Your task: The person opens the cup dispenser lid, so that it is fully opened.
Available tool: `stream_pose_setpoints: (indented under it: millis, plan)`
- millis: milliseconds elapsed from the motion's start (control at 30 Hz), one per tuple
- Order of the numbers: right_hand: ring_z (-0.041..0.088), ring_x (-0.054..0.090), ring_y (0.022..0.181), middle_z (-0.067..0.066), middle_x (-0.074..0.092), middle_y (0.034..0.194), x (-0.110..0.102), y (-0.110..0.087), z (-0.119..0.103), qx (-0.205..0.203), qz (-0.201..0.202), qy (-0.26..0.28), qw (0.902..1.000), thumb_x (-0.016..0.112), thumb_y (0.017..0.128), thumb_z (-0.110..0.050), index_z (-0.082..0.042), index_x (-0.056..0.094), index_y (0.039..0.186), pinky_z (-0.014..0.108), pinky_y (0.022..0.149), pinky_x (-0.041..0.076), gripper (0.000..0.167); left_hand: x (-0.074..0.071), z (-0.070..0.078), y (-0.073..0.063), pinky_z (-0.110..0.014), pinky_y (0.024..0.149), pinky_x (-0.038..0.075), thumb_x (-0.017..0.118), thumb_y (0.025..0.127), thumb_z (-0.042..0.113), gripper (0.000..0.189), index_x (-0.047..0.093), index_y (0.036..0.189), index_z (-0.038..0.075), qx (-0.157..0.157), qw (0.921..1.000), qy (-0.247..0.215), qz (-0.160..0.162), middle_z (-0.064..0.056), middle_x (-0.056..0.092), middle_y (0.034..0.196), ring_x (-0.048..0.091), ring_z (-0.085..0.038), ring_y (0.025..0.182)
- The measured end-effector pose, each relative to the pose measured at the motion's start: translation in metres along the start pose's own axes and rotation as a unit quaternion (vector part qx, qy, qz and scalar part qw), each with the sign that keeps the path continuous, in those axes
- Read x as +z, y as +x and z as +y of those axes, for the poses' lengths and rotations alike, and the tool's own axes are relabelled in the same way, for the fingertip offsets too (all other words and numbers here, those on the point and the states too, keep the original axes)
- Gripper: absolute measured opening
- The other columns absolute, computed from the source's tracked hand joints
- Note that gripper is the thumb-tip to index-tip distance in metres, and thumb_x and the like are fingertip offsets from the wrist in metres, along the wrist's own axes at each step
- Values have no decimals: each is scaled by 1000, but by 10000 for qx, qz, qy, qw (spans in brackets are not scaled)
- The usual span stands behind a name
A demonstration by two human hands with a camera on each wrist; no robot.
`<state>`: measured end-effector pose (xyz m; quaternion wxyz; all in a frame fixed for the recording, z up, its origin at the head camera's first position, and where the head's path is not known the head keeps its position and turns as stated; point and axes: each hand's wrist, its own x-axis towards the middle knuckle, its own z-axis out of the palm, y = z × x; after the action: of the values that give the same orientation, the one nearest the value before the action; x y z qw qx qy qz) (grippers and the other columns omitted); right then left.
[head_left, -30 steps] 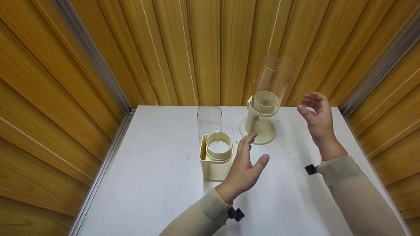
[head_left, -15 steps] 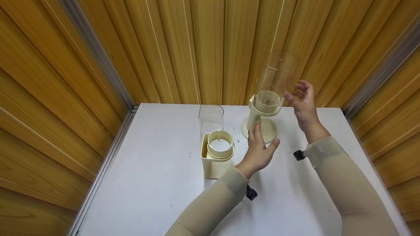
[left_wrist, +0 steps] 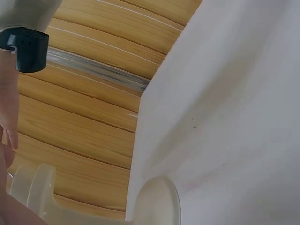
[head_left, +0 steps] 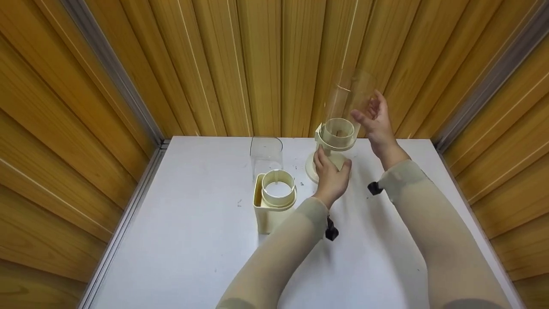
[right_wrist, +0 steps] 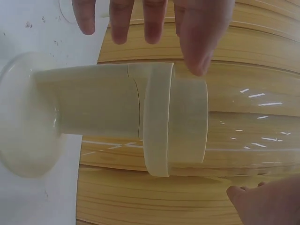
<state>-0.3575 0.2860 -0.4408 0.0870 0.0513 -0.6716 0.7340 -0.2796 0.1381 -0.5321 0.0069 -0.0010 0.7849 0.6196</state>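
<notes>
A cream plastic stand (right_wrist: pixel 93 101) with a round base (right_wrist: pixel 26 117) and a ring collar carries a tall clear tube (head_left: pixel 346 96), upright at the back right of the table. My left hand (head_left: pixel 332 174) is in front of the post, its extended fingers spread below the collar in the head view. From the top of the right wrist view, the fingers and thumb of that hand reach toward the collar. Beside the tube's right side is my right hand (head_left: pixel 377 122), fingers loosely bent, with its thumb overlapping the tube's lower part. Neither hand grips anything.
Left of the stand sits a second cream holder (head_left: pixel 268 219) with a boxy body and a ring on top. A clear cup (head_left: pixel 266 156) stands behind it. Wooden panel walls (head_left: pixel 257 68) enclose the white table (head_left: pixel 188 240) at the back and sides.
Both hands have moved forward to the stand with the tube. The right hand has come left to the tube, the left hand up to the post. Stand, holder and cup stay put.
</notes>
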Motion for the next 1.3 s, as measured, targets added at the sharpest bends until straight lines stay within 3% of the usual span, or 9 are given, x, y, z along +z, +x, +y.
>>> stream_pose_setpoints:
  millis: [133, 267, 433, 700, 867, 1000, 1133, 1300]
  plan:
    - [32, 13, 178, 12, 17, 190, 6, 11, 2, -315, 77, -35, 9995, 102, 85, -44, -15, 8, 182, 49, 149, 11, 137, 5, -1, 18, -47, 146, 26, 69, 111, 32, 100, 1, 180, 10, 175, 9993, 230, 256, -14, 8, 188, 18, -33, 177]
    - [31, 18, 177, 15, 23, 189, 11, 20, 6, -543, 199, -42, 9983, 106, 77, -50, -11, 11, 180, 46, 149, 12, 146, 8, -3, 32, -45, 146, 25, 69, 111, 30, 98, 3, 180, 6, 89, 9983, 440, 385, -16, 10, 190, 19, -32, 178]
    - [33, 26, 174, 17, 30, 185, 13, 24, 13, -474, 138, 74, 9988, 106, 76, -51, -11, 20, 177, 50, 147, 19, 138, 8, -8, 39, -41, 145, 27, 67, 114, 24, 89, 12, 180, 2, 17, 9968, 674, 428, -18, 20, 188, 25, -31, 177]
    - [35, 38, 167, 13, 44, 174, 14, 25, 17, -326, -51, 355, 9988, 102, 84, -44, -15, 36, 166, 49, 143, 33, 109, 7, -6, 41, -41, 141, 36, 62, 117, 26, 75, 24, 178, 4, -68, 9969, 402, 667, -17, 31, 181, 38, -32, 171]
    - [35, 41, 163, 7, 50, 163, 11, 24, 21, -427, 27, 347, 9985, 103, 82, -48, -17, 37, 161, 50, 141, 34, 107, 9, -5, 42, -40, 139, 41, 62, 117, 23, 65, 36, 174, 5, -135, 9957, 339, 848, -15, 40, 176, 46, -31, 166]
    - [38, 44, 158, 11, 49, 162, 9, 23, 25, -538, 22, 397, 9978, 101, 85, -47, -20, 37, 158, 49, 138, 38, 101, 12, -7, 41, -40, 137, 44, 63, 117, 23, 57, 45, 168, 6, -137, 9944, 351, 991, -14, 46, 171, 51, -29, 162]
    - [39, 48, 152, 10, 50, 159, 6, 19, 30, -621, 34, 385, 9973, 97, 89, -46, -20, 37, 157, 46, 136, 40, 94, 16, -9, 38, -41, 136, 45, 64, 116, 23, 53, 48, 165, 6, -137, 9943, 246, 1033, -13, 49, 167, 54, -28, 159]
    - [32, 51, 149, 6, 57, 152, 3, 15, 36, -872, 94, 348, 9955, 96, 87, -53, -21, 43, 156, 48, 135, 38, 93, 19, -10, 29, -41, 136, 45, 66, 115, 21, 51, 50, 161, 6, -136, 9940, 103, 1081, -12, 49, 166, 54, -28, 158]
